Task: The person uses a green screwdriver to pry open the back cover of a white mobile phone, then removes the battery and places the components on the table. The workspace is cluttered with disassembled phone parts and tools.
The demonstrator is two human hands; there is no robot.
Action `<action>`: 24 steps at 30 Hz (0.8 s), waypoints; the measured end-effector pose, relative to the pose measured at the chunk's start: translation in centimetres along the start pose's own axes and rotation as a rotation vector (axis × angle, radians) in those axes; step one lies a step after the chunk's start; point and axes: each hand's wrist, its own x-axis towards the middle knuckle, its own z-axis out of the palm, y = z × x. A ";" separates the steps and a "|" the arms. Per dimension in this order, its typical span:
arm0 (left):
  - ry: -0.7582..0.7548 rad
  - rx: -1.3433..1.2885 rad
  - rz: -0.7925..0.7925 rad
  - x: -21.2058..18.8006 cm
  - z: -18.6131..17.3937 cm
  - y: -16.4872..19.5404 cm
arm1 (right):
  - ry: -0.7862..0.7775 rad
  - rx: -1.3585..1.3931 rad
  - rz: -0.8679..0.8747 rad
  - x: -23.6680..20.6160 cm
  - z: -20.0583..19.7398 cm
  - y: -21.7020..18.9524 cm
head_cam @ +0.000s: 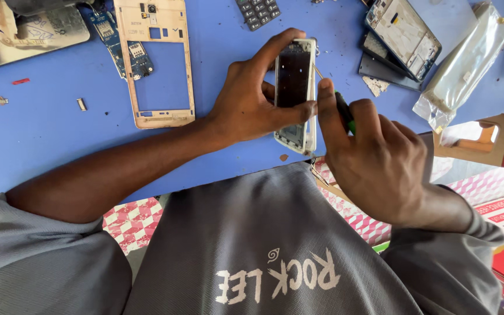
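My left hand grips a small opened phone body with a white rim and dark inside, held upright over the near edge of the blue table. My right hand holds a green-handled screwdriver. Its thin metal tip points at the phone's right edge near the top. My right thumb rests against the phone's right side.
A gold phone frame and a blue circuit board lie at the back left. A dark keypad, another opened phone and a clear plastic bag lie at the back right. Small loose parts are scattered on the left.
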 end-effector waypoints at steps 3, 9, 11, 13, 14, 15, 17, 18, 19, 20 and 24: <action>0.035 0.021 -0.072 0.2 0.1 -0.7 | 0.020 0.108 0.100 0.2 1.6 -1.3; 0.066 0.013 -0.002 -0.1 0.4 -1.4 | 0.091 0.295 0.284 -0.2 3.9 -3.1; 0.063 0.007 0.013 0.1 0.4 -1.5 | 0.105 0.361 0.315 0.0 4.3 -3.1; 0.063 -0.020 0.010 0.4 0.3 -1.7 | 0.126 0.425 0.336 0.2 4.5 -2.9; 0.065 -0.030 0.017 0.4 0.3 -1.7 | 0.146 0.463 0.346 0.4 4.5 -2.9; 0.061 -0.043 0.030 0.5 0.2 -1.7 | 0.169 0.494 0.360 0.6 4.5 -2.8; 0.053 -0.062 0.043 1.1 0.0 -1.8 | 0.208 0.587 0.391 1.2 4.5 -2.5; 0.050 -0.074 0.034 1.0 -0.1 -1.7 | 0.217 0.637 0.404 1.3 4.3 -2.4; 0.043 -0.085 0.029 1.2 -0.2 -1.7 | 0.228 0.654 0.415 1.5 4.3 -2.4; 0.054 -0.078 0.009 1.3 -0.3 -1.7 | 0.244 0.672 0.423 1.7 4.2 -2.6; 0.073 -0.114 -0.001 1.6 -0.5 -1.9 | 0.314 0.704 0.428 2.5 4.9 -2.6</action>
